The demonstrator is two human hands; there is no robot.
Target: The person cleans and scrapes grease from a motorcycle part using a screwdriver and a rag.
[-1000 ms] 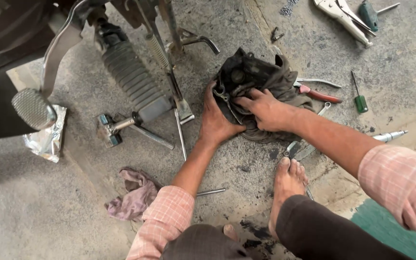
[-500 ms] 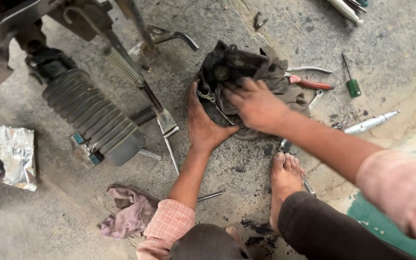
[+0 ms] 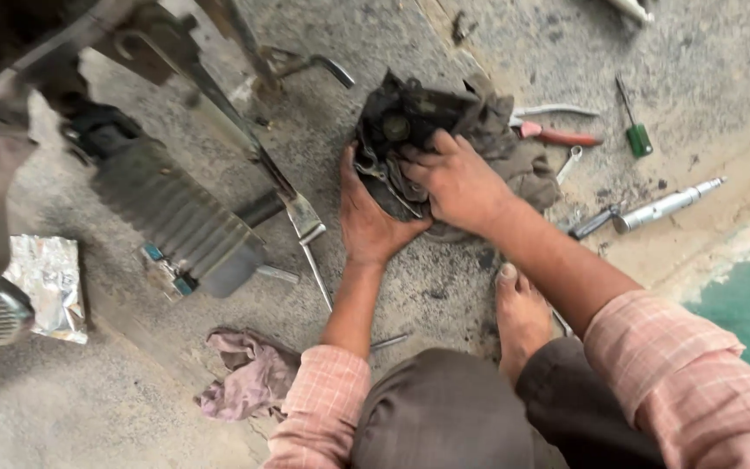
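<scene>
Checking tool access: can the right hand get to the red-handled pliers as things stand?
Probably yes. The right hand rests on the dirty engine part, and the red-handled pliers lie on the concrete just beyond the dark rag, with nothing over them. The hand would have to let go of the part first.

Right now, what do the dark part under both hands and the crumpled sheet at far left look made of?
Dark part: probably cast metal, matte and blackened with grime, with a round fitting showing; left hand and right hand grip it.
Crumpled sheet: likely foil or metallised plastic, shiny silver with sharp creases.
</scene>
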